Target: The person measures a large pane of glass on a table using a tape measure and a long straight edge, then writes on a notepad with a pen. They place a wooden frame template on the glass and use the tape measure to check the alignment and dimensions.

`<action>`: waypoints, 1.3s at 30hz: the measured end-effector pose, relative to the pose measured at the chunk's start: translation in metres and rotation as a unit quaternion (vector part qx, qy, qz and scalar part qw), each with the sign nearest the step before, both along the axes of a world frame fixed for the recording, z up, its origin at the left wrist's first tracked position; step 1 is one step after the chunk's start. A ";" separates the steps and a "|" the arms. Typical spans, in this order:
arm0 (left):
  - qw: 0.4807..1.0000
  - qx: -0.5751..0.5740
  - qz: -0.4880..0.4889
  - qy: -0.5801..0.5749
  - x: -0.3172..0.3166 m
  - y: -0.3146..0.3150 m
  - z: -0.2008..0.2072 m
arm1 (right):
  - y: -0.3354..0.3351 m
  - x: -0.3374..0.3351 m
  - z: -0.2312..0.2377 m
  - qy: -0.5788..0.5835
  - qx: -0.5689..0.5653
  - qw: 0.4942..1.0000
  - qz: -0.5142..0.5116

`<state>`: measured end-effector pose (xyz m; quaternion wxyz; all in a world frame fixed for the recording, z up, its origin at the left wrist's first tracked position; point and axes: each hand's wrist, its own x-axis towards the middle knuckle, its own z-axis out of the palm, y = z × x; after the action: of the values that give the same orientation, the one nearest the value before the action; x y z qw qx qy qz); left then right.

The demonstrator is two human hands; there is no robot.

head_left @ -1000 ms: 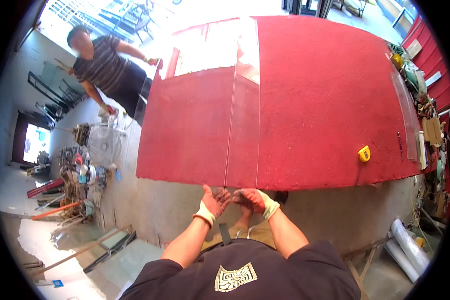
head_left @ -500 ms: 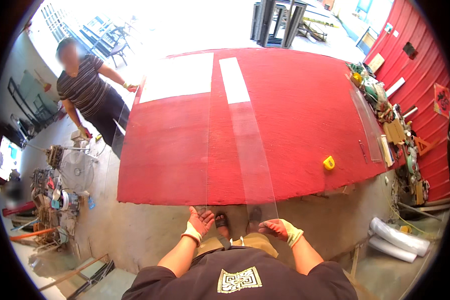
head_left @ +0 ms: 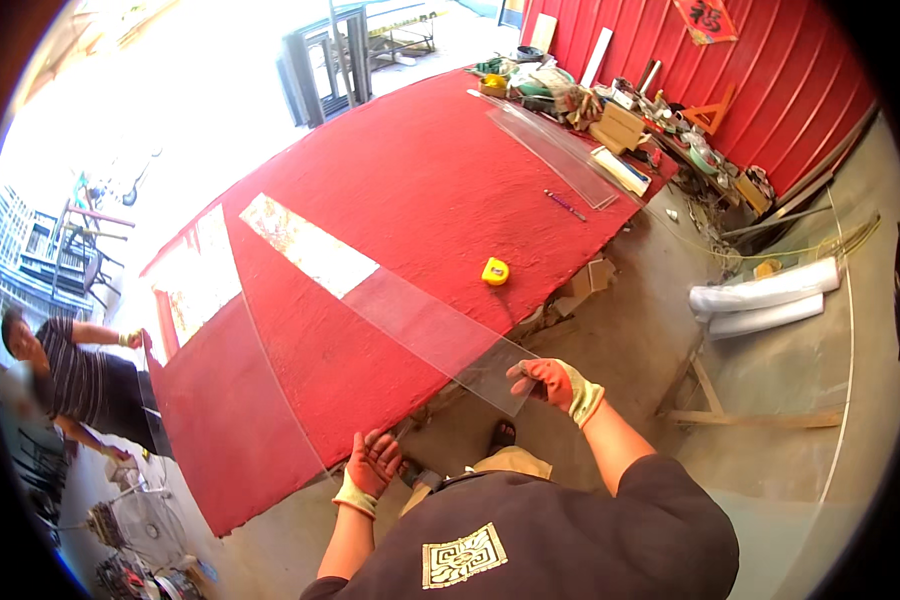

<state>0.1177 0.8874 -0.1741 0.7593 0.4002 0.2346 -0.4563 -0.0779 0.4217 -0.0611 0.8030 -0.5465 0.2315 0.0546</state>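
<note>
A red cloth-covered table stretches before me. My right hand, in an orange and pale-yellow glove, is closed on the near end of a narrow clear glass strip, which juts past the table's front edge. The strip's far part gleams white with reflection. My left hand, gloved alike, is open, palm turned up and fingers apart, beside the near edge of a wide clear glass sheet on the table's left. Whether it touches the sheet I cannot tell.
A co-worker stands at the table's left end, one gloved hand at the sheet. A yellow tape measure and a pen lie on the cloth. More glass and piled tools lie far right; wrapped rolls sit on the right.
My view has swung to the right. The narrow strip's near end, in my right hand, has moved right, widening the gap to the wide sheet. My left hand stays open.
</note>
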 end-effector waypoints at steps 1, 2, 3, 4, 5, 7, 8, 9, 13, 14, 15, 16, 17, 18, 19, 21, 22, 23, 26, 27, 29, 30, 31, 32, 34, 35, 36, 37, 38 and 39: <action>1.000 0.010 -0.006 -0.004 0.004 -0.030 0.011 | -0.014 -0.007 0.006 -0.038 -0.040 0.998 0.021; 0.999 0.021 -0.022 -0.025 0.011 -0.060 0.018 | -0.023 -0.012 0.009 -0.032 -0.032 0.999 -0.005; 0.998 -0.018 -0.034 -0.050 0.016 -0.092 0.026 | -0.035 -0.022 0.014 -0.053 -0.021 0.998 0.002; 0.997 -0.033 -0.039 -0.063 0.021 -0.127 0.032 | -0.048 -0.032 0.020 -0.042 -0.032 0.999 0.000; 0.997 -0.029 -0.038 -0.067 0.026 -0.160 0.039 | -0.059 -0.044 0.025 -0.049 -0.042 0.998 0.002; 0.994 -0.069 -0.015 -0.082 0.036 -0.222 0.051 | -0.080 -0.072 0.036 -0.034 -0.013 0.999 -0.031; 0.993 -0.088 -0.001 -0.084 0.039 -0.250 0.055 | -0.093 -0.084 0.041 -0.060 0.004 0.997 -0.037; 0.992 -0.080 0.008 -0.099 0.043 -0.275 0.058 | -0.104 -0.095 0.043 -0.038 0.002 0.998 -0.059; 0.987 -0.065 0.038 -0.142 0.055 -0.352 0.063 | -0.131 -0.136 0.043 -0.039 0.016 0.991 -0.124; 0.986 -0.035 0.028 -0.161 0.056 -0.369 0.062 | -0.137 -0.144 0.041 -0.030 0.005 0.990 -0.140; 0.986 0.016 0.028 -0.165 0.057 -0.384 0.062 | -0.142 -0.151 0.039 -0.019 -0.009 0.988 -0.154; 0.993 -0.026 0.053 -0.102 0.055 -0.393 0.062 | -0.147 -0.156 0.036 -0.010 0.019 0.982 -0.185; 0.994 -0.015 0.030 -0.107 0.056 -0.408 0.063 | -0.157 -0.159 0.032 -0.017 0.042 0.978 -0.204; 0.995 0.001 0.015 -0.102 0.055 -0.423 0.063 | -0.167 -0.162 0.029 -0.019 0.065 0.972 -0.223; 0.996 0.012 0.007 -0.093 0.053 -0.439 0.062 | -0.178 -0.165 0.025 -0.018 0.086 0.967 -0.241; 0.996 0.001 -0.011 -0.085 0.055 -0.485 0.059 | -0.211 -0.168 0.018 -0.002 0.097 0.962 -0.253; 0.996 -0.006 -0.018 -0.084 0.057 -0.508 0.058 | -0.226 -0.169 0.014 0.002 0.110 0.957 -0.269; 0.997 -0.008 -0.020 -0.079 0.059 -0.531 0.058 | -0.241 -0.169 0.011 -0.009 0.127 0.951 -0.283; 0.991 -0.034 -0.062 -0.112 0.070 -0.602 0.061 | -0.285 -0.165 0.005 0.001 0.123 0.941 -0.314; 0.991 -0.034 -0.066 -0.108 0.075 -0.625 0.062 | -0.299 -0.163 0.007 0.002 0.123 0.938 -0.324; 0.986 -0.062 -0.094 -0.119 0.094 -0.670 0.065 | -0.321 -0.152 0.010 0.017 0.135 0.932 -0.336; 0.984 -0.068 -0.106 -0.125 0.108 -0.696 0.066 | -0.328 -0.145 0.012 0.021 0.131 0.929 -0.346; 0.981 -0.072 -0.122 -0.130 0.120 -0.719 0.067 | -0.333 -0.135 0.014 0.062 0.118 0.916 -0.377; 0.982 -0.082 -0.118 -0.125 0.134 -0.744 0.069 | -0.340 -0.121 0.015 0.045 0.127 0.915 -0.380; 0.978 -0.098 -0.106 -0.150 0.165 -0.796 0.073 | -0.358 -0.088 0.015 0.004 0.124 0.918 -0.376; 0.980 -0.088 -0.101 -0.147 0.178 -0.819 0.076 | -0.368 -0.072 0.015 -0.005 0.120 0.917 -0.380; 0.976 -0.110 -0.098 -0.160 0.190 -0.840 0.079 | -0.380 -0.052 0.011 -0.014 0.121 0.915 -0.383; 0.975 -0.116 -0.095 -0.163 0.201 -0.858 0.082 | -0.393 -0.034 0.008 -0.041 0.129 0.915 -0.381; 0.979 -0.105 -0.089 -0.149 0.209 -0.875 0.084 | -0.405 -0.019 0.003 -0.066 0.138 0.913 -0.378; 0.975 -0.111 -0.097 -0.167 0.216 -0.890 0.086 | -0.421 -0.005 -0.004 -0.092 0.147 0.911 -0.374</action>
<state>0.3335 -0.0027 -0.0881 0.7797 0.4047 0.0125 -0.4777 -0.0825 0.0010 -0.0647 0.8534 -0.2985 0.3335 -0.2672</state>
